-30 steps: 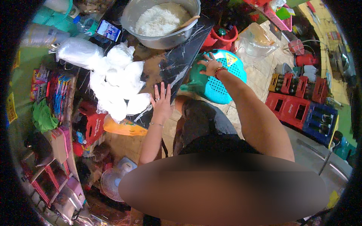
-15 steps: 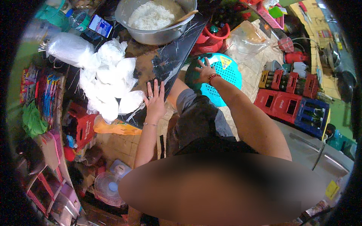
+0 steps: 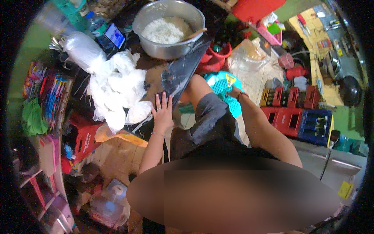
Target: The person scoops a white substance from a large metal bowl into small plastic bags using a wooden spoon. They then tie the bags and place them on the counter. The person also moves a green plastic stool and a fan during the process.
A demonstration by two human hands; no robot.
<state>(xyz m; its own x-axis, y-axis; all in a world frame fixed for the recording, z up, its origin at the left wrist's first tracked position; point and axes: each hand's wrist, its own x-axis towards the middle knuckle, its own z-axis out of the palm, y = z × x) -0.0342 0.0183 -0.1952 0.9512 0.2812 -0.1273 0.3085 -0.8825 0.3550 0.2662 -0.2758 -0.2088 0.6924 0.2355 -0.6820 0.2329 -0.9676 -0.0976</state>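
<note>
My left hand lies flat on the edge of the dark marbled table, fingers spread, beside several knotted white plastic bags. My right hand is on a turquoise plastic stool with a perforated seat and a yellow label. Its fingers look curled on the stool, though partly hidden. Farther back on the table stands a large metal pot holding white rice, with a wooden spoon handle leaning over its right rim.
Left of the pot are a lit phone, a water bottle and a bundle of clear plastic bags. A red tub sits beyond the stool. Bottle crates stand at right, a fan at lower left.
My right hand has gone from spread over the stool seat to curled on it, shifting right. The stool seat shows less fully. The view has shifted; my left hand stays at the table edge.
</note>
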